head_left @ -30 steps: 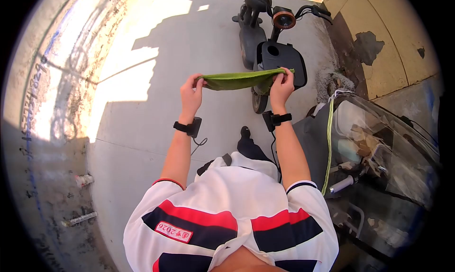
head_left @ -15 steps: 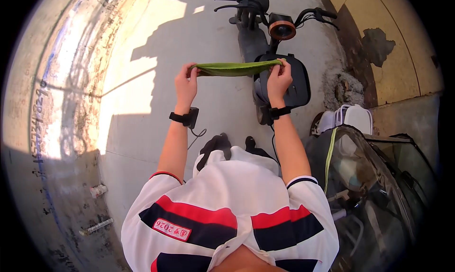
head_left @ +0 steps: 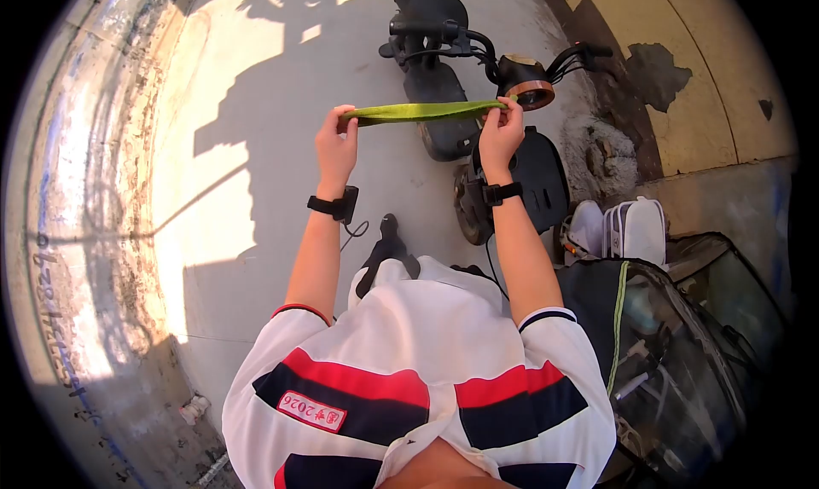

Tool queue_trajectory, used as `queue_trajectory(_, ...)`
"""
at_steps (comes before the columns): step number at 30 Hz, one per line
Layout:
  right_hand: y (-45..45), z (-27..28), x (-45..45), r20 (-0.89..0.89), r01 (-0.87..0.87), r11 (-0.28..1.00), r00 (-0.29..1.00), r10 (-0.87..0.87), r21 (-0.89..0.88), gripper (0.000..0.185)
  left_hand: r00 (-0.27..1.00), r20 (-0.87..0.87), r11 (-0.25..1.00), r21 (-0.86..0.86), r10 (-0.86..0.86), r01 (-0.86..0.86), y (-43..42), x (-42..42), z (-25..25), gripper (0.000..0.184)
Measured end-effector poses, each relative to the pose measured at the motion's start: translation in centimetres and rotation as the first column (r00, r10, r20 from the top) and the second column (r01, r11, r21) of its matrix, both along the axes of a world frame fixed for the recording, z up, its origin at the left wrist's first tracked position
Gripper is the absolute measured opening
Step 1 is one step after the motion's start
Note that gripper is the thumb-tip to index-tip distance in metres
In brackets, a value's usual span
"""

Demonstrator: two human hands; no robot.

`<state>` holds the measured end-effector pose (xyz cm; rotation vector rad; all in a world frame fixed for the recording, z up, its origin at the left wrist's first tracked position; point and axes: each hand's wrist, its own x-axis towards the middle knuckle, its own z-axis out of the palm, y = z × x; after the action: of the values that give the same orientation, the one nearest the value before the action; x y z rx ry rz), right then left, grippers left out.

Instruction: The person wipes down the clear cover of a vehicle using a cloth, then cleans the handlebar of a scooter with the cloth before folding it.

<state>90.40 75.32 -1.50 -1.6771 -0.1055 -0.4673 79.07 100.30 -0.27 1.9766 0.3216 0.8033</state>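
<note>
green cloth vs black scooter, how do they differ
The green cloth is limp fabric; the black scooter is rigid and much larger. The cloth is held taut between the left hand and right hand, while the scooter stands on the ground. Both are ahead of the person.

The white shirt with red and navy bands (head_left: 409, 318) bears "2026" on a red-bordered pink label (head_left: 312, 411), upside down; the handwritten digits on the stained pale wall (head_left: 102, 233) include "290".

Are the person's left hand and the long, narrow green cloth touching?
Touching. In the head view, the left hand pinches one end of the cloth between thumb and fingers.
</note>
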Motion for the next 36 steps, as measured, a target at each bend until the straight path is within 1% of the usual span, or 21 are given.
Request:
queue_trajectory(2,2.4,0.1,1.4,0.001,0.020,0.999,1.000,-0.020,0.027,0.015,0.999,0.031,0.999,0.034,-0.023,0.022,2.6,2.1,0.7,0.017)
queue_trajectory(4,4.5,-0.2,3.0,0.014,0.052,0.995,0.998,-0.054,0.081,0.018,0.998,0.031,0.999,0.002,-0.048,0.048,5.0,4.0,1.2,0.015)
queue_trajectory(5,5.4,0.2,3.5,0.030,0.082,0.996,0.996,-0.084,0.045,0.018,0.998,0.025,0.998,-0.019,-0.061,0.062,5.9,4.9,1.2,0.015)
queue_trajectory(6,6.0,0.5,3.8,0.042,0.112,0.994,0.993,-0.112,0.006,0.019,0.992,0.089,0.994,-0.060,-0.086,0.091,6.7,5.8,1.1,0.014)
queue_trajectory(7,6.4,0.9,3.9,0.056,0.141,0.990,0.989,-0.139,-0.031,0.019,0.994,0.065,0.994,-0.058,-0.084,0.088,7.1,6.1,1.0,0.014)
queue_trajectory(8,6.7,1.1,4.2,0.007,0.137,0.990,0.991,-0.137,-0.046,0.023,0.995,0.051,0.995,-0.051,-0.081,0.084,7.4,7.0,1.4,0.015)
queue_trajectory(9,7.0,1.0,4.8,0.017,0.152,0.985,0.988,-0.152,-0.076,0.024,0.996,0.039,0.996,-0.043,-0.077,0.078,7.7,7.9,1.6,0.015)
queue_trajectory(11,7.4,0.6,6.1,0.033,0.179,0.974,0.984,-0.176,-0.136,0.026,0.989,0.069,0.991,0.008,-0.132,0.132,8.0,9.6,1.4,0.016)
queue_trajectory(13,7.7,0.2,7.4,0.027,0.189,0.977,0.982,-0.187,-0.103,0.028,0.976,0.100,0.980,0.050,-0.196,0.192,8.1,11.4,1.2,0.017)
queue_trajectory(14,7.8,-0.1,8.2,0.023,0.191,0.978,0.982,-0.189,-0.084,0.029,0.975,0.064,0.976,0.048,-0.215,0.212,7.9,12.2,1.3,0.019)
queue_trajectory(17,7.6,-1.2,10.9,0.080,0.288,0.937,0.957,-0.277,-0.197,0.033,0.956,0.078,0.957,0.092,-0.282,0.275,7.1,15.3,1.6,0.019)
queue_trajectory(21,7.2,-1.2,14.2,0.079,0.321,0.914,0.947,-0.311,-0.247,0.037,0.914,0.077,0.901,0.220,-0.399,0.375,5.8,19.9,2.9,0.021)
queue_trajectory(25,6.7,-2.4,17.4,0.015,0.293,0.922,0.954,-0.299,-0.255,0.040,0.864,-0.006,0.834,0.260,-0.503,0.487,4.9,24.2,4.1,0.028)
queue_trajectory(26,6.5,-2.3,17.7,-0.051,0.267,0.930,0.956,-0.288,-0.253,0.039,0.846,-0.051,0.809,0.269,-0.530,0.523,4.8,25.2,4.0,0.038)
queue_trajectory(29,5.9,-1.8,18.0,-0.155,0.191,0.942,0.958,-0.240,-0.274,0.037,0.785,-0.271,0.728,0.295,-0.557,0.619,4.3,27.6,3.2,0.046)
queue_trajectory(30,6.0,-1.7,17.9,-0.146,0.201,0.931,0.956,-0.254,-0.304,0.034,0.703,-0.391,0.679,0.225,-0.594,0.699,4.1,28.0,3.4,0.052)
queue_trajectory(31,6.0,-2.0,17.9,-0.107,0.208,0.927,0.962,-0.252,-0.312,0.032,0.625,-0.522,0.637,0.187,-0.580,0.748,3.7,28.2,3.8,0.055)
queue_trajectory(33,6.3,-1.9,17.8,-0.098,0.213,0.926,0.962,-0.255,-0.313,0.033,0.518,-0.715,0.512,0.257,-0.470,0.820,3.0,28.7,4.9,0.054)
queue_trajectory(36,6.5,-1.3,17.4,-0.095,0.213,0.923,0.962,-0.256,-0.321,0.031,0.427,-0.630,0.459,0.124,-0.648,0.880,4.2,30.4,3.6,0.051)
